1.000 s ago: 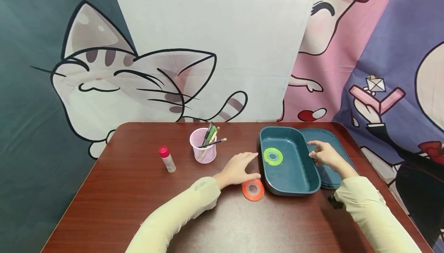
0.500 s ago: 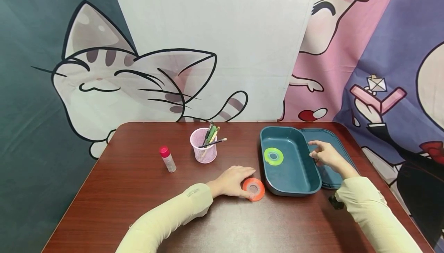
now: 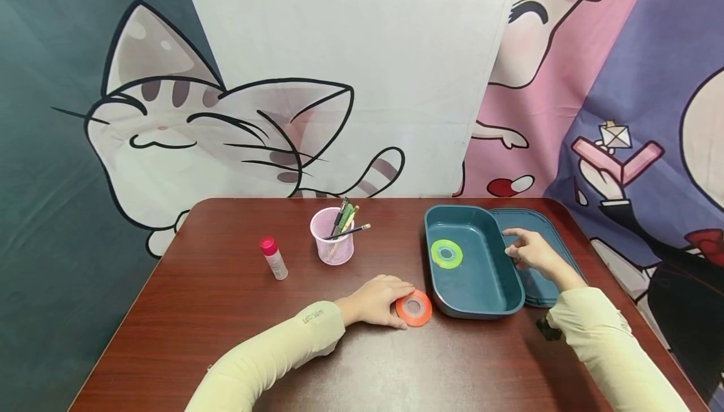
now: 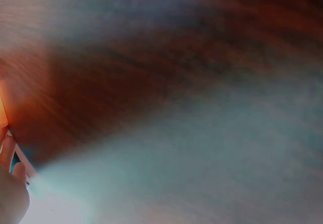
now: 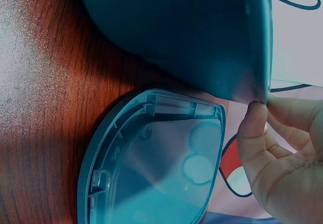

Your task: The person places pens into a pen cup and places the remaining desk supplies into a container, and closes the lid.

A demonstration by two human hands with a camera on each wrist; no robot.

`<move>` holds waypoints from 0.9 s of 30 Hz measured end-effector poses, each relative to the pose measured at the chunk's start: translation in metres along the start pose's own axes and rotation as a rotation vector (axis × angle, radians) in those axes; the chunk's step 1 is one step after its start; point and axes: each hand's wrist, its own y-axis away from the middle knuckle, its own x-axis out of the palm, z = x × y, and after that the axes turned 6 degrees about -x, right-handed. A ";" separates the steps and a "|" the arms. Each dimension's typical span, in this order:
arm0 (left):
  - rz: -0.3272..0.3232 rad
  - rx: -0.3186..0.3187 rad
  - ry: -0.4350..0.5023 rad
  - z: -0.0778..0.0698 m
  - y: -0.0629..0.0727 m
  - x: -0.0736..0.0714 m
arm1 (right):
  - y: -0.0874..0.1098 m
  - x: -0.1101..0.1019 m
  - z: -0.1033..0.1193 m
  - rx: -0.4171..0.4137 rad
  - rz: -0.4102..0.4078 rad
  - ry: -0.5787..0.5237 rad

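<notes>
Brown table point(image 3: 226, 311), left hand point(image 3: 376, 299) on orange tape point(image 3: 414, 309); left wrist view blurred
</notes>
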 end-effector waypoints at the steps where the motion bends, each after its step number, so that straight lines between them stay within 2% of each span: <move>1: 0.000 0.000 0.000 0.000 0.000 0.000 | 0.000 0.000 0.000 0.001 0.000 -0.001; 5: -0.016 0.002 0.003 0.000 0.001 -0.001 | -0.001 0.000 0.001 0.009 0.001 0.000; 12: -0.092 0.023 0.005 0.002 0.001 0.003 | -0.001 0.000 0.002 0.013 0.003 0.004; 16: -0.147 0.011 0.013 0.005 0.003 0.004 | -0.001 0.000 0.001 0.012 0.001 0.003; 22: -0.216 -0.011 0.049 0.011 0.004 -0.004 | -0.001 0.001 0.000 0.010 -0.001 0.008; 27: -0.216 -0.015 0.055 0.013 0.004 -0.012 | 0.000 0.001 0.000 0.008 -0.001 0.013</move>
